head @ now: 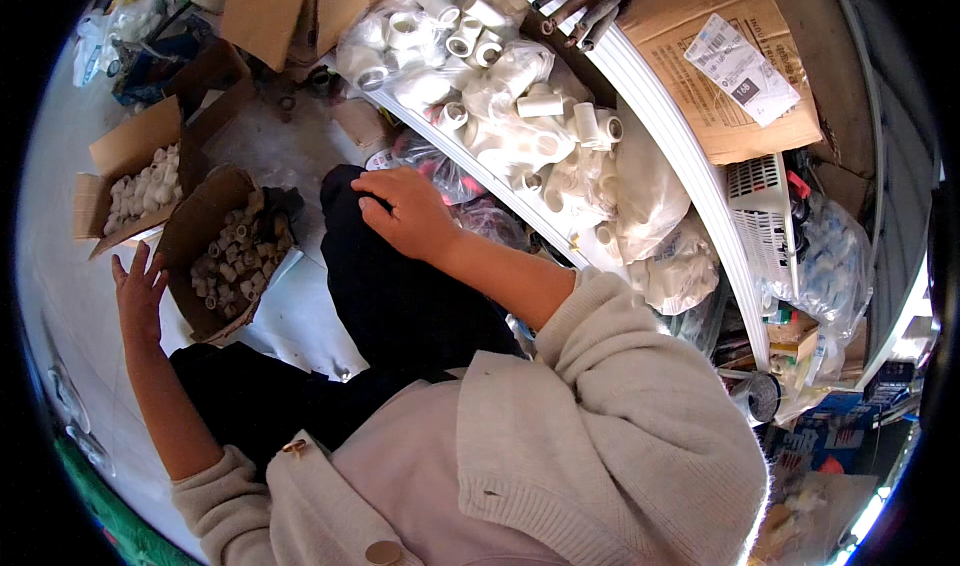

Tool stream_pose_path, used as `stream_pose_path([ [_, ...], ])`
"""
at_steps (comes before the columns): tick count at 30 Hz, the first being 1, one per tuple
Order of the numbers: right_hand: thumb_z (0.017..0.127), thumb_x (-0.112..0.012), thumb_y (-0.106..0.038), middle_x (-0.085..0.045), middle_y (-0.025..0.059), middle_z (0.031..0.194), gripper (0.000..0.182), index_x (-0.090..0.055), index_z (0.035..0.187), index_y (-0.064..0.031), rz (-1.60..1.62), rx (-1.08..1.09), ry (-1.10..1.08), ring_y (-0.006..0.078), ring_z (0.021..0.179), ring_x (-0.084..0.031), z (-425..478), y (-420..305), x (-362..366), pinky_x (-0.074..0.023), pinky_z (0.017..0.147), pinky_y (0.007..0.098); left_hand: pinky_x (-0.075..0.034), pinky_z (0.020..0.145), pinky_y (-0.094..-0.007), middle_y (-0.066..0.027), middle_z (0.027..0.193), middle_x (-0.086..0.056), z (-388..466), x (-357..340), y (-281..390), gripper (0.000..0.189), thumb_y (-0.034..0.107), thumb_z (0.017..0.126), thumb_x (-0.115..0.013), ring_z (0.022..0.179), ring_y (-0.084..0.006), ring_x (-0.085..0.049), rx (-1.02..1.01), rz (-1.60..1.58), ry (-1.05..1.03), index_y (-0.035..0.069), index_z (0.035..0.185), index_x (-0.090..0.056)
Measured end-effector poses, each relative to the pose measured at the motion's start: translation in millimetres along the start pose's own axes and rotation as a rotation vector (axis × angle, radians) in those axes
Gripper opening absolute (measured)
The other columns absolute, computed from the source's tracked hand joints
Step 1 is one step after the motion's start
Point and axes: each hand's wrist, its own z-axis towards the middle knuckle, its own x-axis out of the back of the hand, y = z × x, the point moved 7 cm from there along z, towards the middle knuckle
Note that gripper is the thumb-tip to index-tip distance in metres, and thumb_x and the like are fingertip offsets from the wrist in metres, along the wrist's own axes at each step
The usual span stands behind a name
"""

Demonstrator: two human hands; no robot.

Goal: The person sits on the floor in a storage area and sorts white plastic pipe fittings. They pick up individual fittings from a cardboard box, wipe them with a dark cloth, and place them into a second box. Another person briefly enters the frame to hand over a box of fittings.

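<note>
My right hand (405,209) rests on the knee of my dark trousers (405,296), fingers slightly bent and nothing in them. With fingers spread, my left hand (141,292) is raised just left of an open cardboard box (176,247); it holds nothing. Small pale plastic pipe fittings (232,266) lie in that box. A second cardboard box (135,138), farther up at the left, holds white fittings (146,187). Larger white pipe fittings (540,106), many in clear plastic bags, fill a shelf in front of my right arm.
The white metal shelf edge (465,172) runs diagonally beside my right arm. Above it, dark pipes (600,18) and a labelled cardboard carton (705,63) sit on another shelf. A white plastic basket (761,221) is at the right. Open cardboard boxes (266,10) stand at the top.
</note>
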Motion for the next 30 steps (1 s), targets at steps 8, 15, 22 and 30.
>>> stream_pose_path([
  [8, 0.074, -0.057, -0.018, -0.062, 0.0134, 0.093, 0.021, -0.062, 0.089, -0.0037, 0.002, 0.006, 0.005, 0.0317, 0.085, -0.057, 2.2, -1.6, -6.1, -0.0443, 0.076, 0.0398, -0.047, 0.082, -0.0306, -0.0133, 0.127, -0.045, -0.8, 1.9, -3.4, 0.076, 0.015, 0.089, -0.052, 0.110, -0.0231, -0.051, 0.045, -0.082, 0.053, 0.010, 0.140, 0.004],
  [15, 0.075, -0.056, -0.020, -0.062, 0.0135, 0.089, 0.022, -0.062, 0.088, -0.0039, 0.007, 0.003, 0.005, 0.0326, 0.082, -0.056, 3.2, 1.3, -2.8, -0.0443, 0.074, 0.0408, -0.046, 0.081, -0.0304, -0.0128, 0.127, -0.044, -1.1, -18.7, 8.1, 0.069, 0.015, 0.090, -0.048, 0.109, -0.0219, -0.052, 0.156, -0.058, 0.095, 0.009, 0.140, -0.001],
  [22, 0.076, -0.056, -0.019, -0.062, 0.0119, 0.094, 0.022, -0.063, 0.090, -0.0036, -0.004, -0.023, -0.015, 0.0305, 0.087, -0.057, 3.9, 0.8, -2.4, -0.0437, 0.078, 0.0393, -0.045, 0.084, -0.0308, -0.0135, 0.131, -0.040, 7.5, -10.1, -3.7, 0.067, 0.015, 0.091, -0.047, 0.110, -0.0233, -0.050, 0.096, 0.047, 0.036, 0.009, 0.140, -0.002],
  [30, 0.075, -0.057, -0.019, -0.062, 0.0113, 0.091, 0.021, -0.062, 0.088, -0.0042, 0.024, -0.035, 0.010, 0.0297, 0.086, -0.056, 1.3, -0.3, 2.6, -0.0433, 0.078, 0.0393, -0.043, 0.086, -0.0313, -0.0120, 0.129, -0.043, 14.3, -5.9, -19.3, 0.063, 0.022, 0.091, -0.048, 0.111, -0.0210, -0.050, 0.150, -0.034, 0.052, 0.011, 0.140, -0.012],
])
